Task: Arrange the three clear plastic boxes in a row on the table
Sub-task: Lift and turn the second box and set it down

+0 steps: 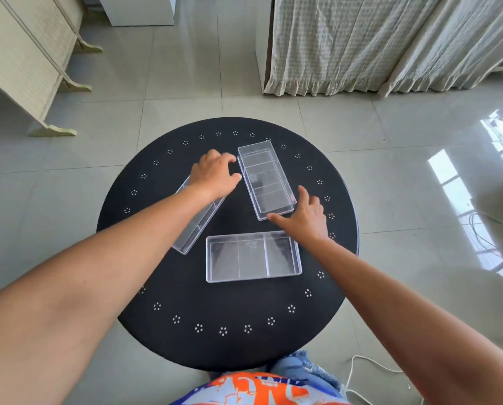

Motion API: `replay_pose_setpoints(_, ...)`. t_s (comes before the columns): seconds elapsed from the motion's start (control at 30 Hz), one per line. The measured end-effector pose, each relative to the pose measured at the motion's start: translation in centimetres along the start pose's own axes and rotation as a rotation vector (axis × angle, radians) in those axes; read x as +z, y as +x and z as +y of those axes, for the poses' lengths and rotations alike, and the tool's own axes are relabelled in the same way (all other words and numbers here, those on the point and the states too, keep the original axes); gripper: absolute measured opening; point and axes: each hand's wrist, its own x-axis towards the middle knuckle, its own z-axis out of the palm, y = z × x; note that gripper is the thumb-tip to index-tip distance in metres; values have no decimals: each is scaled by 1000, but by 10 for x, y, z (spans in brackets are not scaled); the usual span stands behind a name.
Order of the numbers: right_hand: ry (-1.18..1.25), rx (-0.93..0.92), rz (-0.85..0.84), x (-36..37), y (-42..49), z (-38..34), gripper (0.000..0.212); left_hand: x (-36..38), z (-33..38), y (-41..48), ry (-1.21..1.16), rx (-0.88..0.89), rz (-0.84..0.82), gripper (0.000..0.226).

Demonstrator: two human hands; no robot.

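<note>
Three clear plastic boxes lie on a round black table (186,340). The far box (265,179) is angled, running from the back towards the right. The left box (196,226) slants under my left forearm and is partly hidden by it. The near box (253,257) lies crosswise in the middle. My left hand (215,173) hovers over the far end of the left box, fingers spread towards the far box's left edge. My right hand (303,217) has its fingers apart around the near right corner of the far box, fingertips touching it.
White flower dots ring the table's rim. Tiled floor surrounds it. A cream folding screen (31,57) stands at the far left, curtains (376,45) at the far right, and a white cable (361,372) lies on the floor near my right.
</note>
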Motion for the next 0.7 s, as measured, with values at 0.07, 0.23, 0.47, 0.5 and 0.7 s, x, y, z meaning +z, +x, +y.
replay_pose_setpoints(0.07,-48,-20,31,9,1,-11,116,0,2,19,-66,-32,-49,56)
replay_pose_setpoints(0.23,-119,-18,25,25,19,-23,123,11,3,61,-163,-102,-190,75)
replay_pose_setpoints(0.47,-163,-13,-16,40,32,-27,124,31,0,98,-378,-172,-297,88)
replay_pose_setpoints(0.5,-153,-12,-14,41,34,-25,123,33,0,101,-405,-180,-312,88)
replay_pose_setpoints(0.7,7,-55,3,33,45,-9,112,45,0,109,-580,-177,-311,76)
